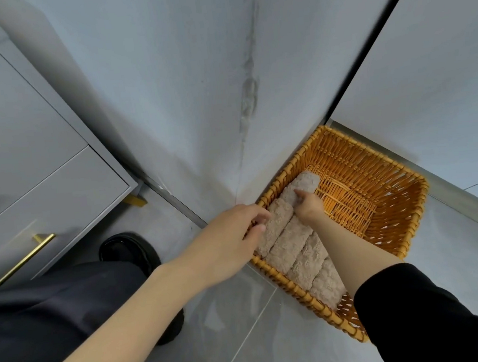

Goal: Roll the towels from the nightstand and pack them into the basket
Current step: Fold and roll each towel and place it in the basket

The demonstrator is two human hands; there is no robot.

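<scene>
An orange wicker basket (386, 194) stands on the floor in the wall corner. Several beige rolled towels (295, 251) lie side by side along its left side. The farthest roll (306, 184) lies along the basket's left wall. My left hand (226, 241) reaches over the basket's rim, its fingers curled around the near end of that roll. My right hand (308, 206) is inside the basket, fingers closed on the middle of the same roll. The right half of the basket holds nothing.
A grey nightstand (32, 161) with gold handles and a gold foot stands at the left. My dark trouser leg and black shoe (130, 251) are on the grey tiled floor beside it. Grey walls meet right behind the basket.
</scene>
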